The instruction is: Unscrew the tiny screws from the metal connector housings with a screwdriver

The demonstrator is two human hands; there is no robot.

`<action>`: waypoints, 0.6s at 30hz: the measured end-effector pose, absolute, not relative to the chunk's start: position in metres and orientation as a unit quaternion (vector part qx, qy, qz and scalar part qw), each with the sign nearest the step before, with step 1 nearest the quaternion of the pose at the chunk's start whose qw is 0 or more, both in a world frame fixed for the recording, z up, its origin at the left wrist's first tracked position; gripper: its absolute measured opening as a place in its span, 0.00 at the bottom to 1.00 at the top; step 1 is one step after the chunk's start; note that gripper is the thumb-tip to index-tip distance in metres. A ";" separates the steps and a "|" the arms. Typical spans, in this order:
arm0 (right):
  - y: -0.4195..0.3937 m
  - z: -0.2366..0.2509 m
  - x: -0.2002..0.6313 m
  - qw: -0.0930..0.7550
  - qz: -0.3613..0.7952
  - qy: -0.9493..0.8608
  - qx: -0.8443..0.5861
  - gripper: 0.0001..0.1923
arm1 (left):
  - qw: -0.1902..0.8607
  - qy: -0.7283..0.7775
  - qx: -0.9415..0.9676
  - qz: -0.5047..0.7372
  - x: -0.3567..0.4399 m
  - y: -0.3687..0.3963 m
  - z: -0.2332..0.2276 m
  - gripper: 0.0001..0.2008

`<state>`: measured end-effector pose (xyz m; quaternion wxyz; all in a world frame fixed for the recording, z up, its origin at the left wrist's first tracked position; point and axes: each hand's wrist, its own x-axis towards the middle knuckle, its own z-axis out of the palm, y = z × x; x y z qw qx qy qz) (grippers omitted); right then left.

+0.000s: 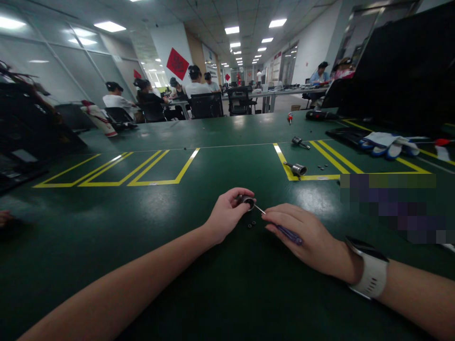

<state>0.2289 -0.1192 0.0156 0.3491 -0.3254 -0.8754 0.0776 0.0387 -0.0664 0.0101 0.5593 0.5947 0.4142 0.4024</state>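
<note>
In the middle of the green table, my left hand (227, 211) is closed around a small dark metal cylindrical part (248, 201), its round hollow end facing me. My right hand (302, 232) grips a screwdriver with a purple handle (289, 234). The thin metal shaft (260, 209) points left, and its tip meets the rim of the cylindrical part; whether it goes inside I cannot tell. Just below, a couple of small dark rings (251, 225) lie on the table between my hands.
Another metal part with a cup-shaped end (298, 169) lies at the right yellow outline, near several small rings (323, 166). Farther back are a similar part (300, 142), a red-tipped tool (290, 118) and white-blue gloves (389, 143). A black monitor (408, 71) stands right. People sit beyond.
</note>
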 end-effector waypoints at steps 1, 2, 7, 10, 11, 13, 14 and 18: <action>-0.119 0.016 0.229 0.347 0.078 -0.877 -0.324 0.11 | 0.555 0.416 0.598 0.401 0.039 -0.066 0.010 0.11; -0.119 0.016 0.229 0.345 0.077 -0.878 -0.322 0.11 | 0.550 0.419 0.601 0.401 0.039 -0.066 0.010 0.11; -0.122 0.018 0.228 0.346 0.052 -0.885 -0.308 0.10 | 0.529 0.430 0.607 0.408 0.040 -0.066 0.009 0.10; -0.122 0.017 0.228 0.348 0.032 -0.887 -0.300 0.10 | 0.526 0.430 0.609 0.409 0.041 -0.066 0.008 0.10; -0.122 0.017 0.228 0.349 0.026 -0.888 -0.299 0.10 | 0.525 0.429 0.609 0.411 0.041 -0.066 0.008 0.10; -0.121 0.016 0.227 0.351 0.017 -0.887 -0.300 0.10 | 0.522 0.428 0.609 0.416 0.042 -0.066 0.007 0.10; -0.121 0.016 0.227 0.351 0.014 -0.886 -0.301 0.09 | 0.521 0.427 0.610 0.417 0.042 -0.066 0.007 0.10; -0.122 0.016 0.226 0.345 0.008 -0.887 -0.306 0.09 | 0.518 0.420 0.623 0.409 0.039 -0.065 0.005 0.11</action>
